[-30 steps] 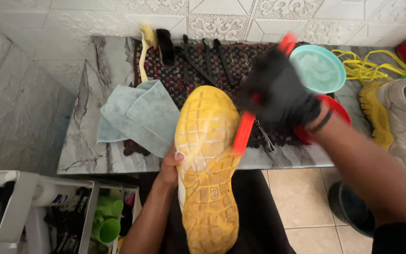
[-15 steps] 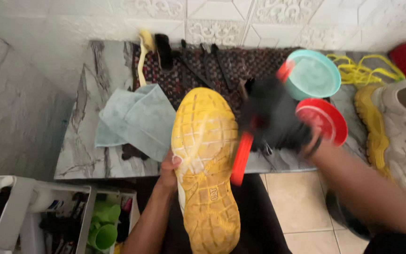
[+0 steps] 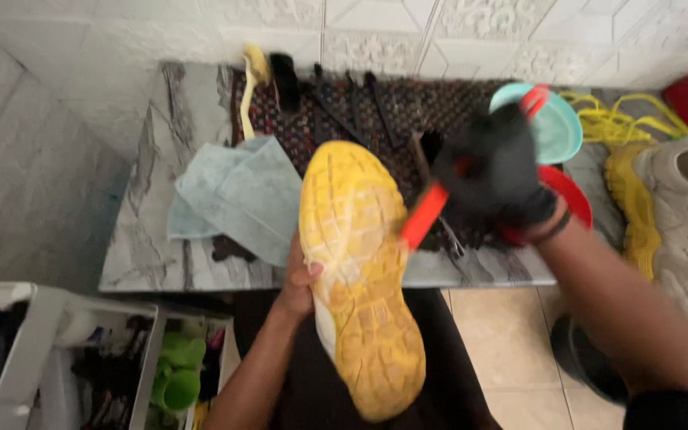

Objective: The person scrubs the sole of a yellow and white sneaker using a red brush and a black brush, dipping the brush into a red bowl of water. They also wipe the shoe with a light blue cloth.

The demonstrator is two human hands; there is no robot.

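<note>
A: Presently, how is the shoe (image 3: 360, 271) held?

B: It is gripped at its left edge by the bare left hand (image 3: 300, 279), sole turned up, heel toward the body, toe over the front of the bench (image 3: 153, 239).

A: And the right hand (image 3: 491, 171)?

B: It is gloved in black and closed around a red-handled brush (image 3: 425, 215), whose lower end is at the right edge of the sole. The image is blurred there, so contact cannot be confirmed.

A: What is placed around the shoe?

B: A blue cloth (image 3: 236, 195) is laid just left of it. A teal lid (image 3: 555, 127) and a red lid (image 3: 567, 195) are set to its right, with a beige shoe (image 3: 686, 215) farther right and yellow laces (image 3: 615, 119) behind that.
</note>
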